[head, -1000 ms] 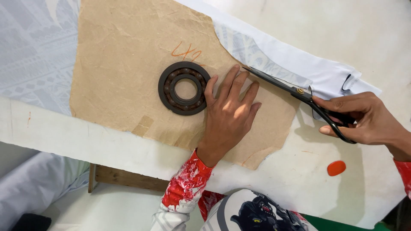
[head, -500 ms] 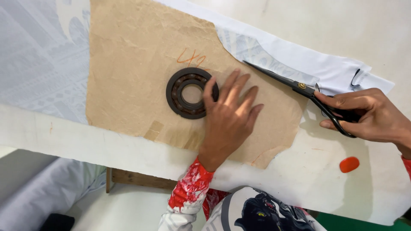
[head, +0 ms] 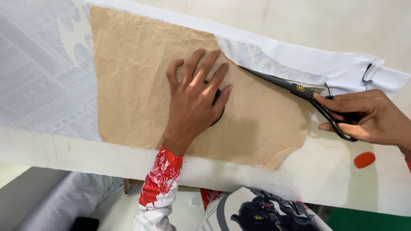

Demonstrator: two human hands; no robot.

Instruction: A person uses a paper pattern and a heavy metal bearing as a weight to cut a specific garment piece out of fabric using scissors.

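Centrally, item one: left hand, fingers spread flat and pressed down on a brown paper pattern, covering a dark ring-shaped weight of which only an edge shows at the fingertips. Item two: right hand, right of frame, fingers closed through the loops of black scissors; the blades point toward the upper middle of the frame, lying nearly together along the pattern's upper right edge. Item three: white patterned fabric, spread under the pattern from the upper left across to the upper right, where a cut strip lies beside the blades. Item four: pale table, lower frame, bearing a small orange chalk piece at lower right, apart from both hands. Handling note, as a judgement: the cut goes well if the flat hand keeps paper and cloth from shifting, the lower blade stays on the table, and the blades track just beside the paper edge without nicking it; long, even closures suit the straight run, and the pressing fingers belong well clear of the blade tips.
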